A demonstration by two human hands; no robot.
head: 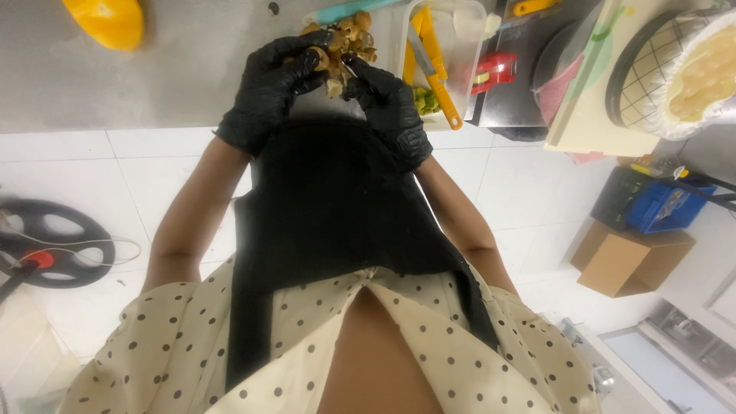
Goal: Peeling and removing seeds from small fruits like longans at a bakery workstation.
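Two hands: both wore black gloves and met over a heap of brown peelings [343, 42] on the steel counter [176, 73], straight ahead of the person's apron-covered body.
Left hand [268, 88]: curled shut on the near-left side of the heap, fingertips buried in the scraps.
Right hand [391, 103]: curled shut on the near-right side of the heap, pinching a few pieces.
Where the heap lay: between the two hands and a little beyond the fingertips, close to the counter's near edge; both hands were about equally close.
Long axis: none clear; the heap was a loose, roughly round clump, slightly stretched away from the body.
Clear plastic tub [452, 54]: just right of the heap, touching or nearly touching the right hand's outer side; I could not tell which.
In the tub: a yellow-handled peeler [435, 65] lying along the tub's length, and green scraps [424, 100] at its near end.
Teal handle [349, 11]: behind the heap, lying crosswise.
Orange-yellow fruit [107, 21]: well apart at far left.
Red tool [494, 69]: beyond the tub on the right.
Wire-mesh basket [652, 73]: far right, on a pale board, beside a foil-edged dish of pale round pieces [701, 73].
In the way: only the tub crowded the right side; the left side lay bare steel.
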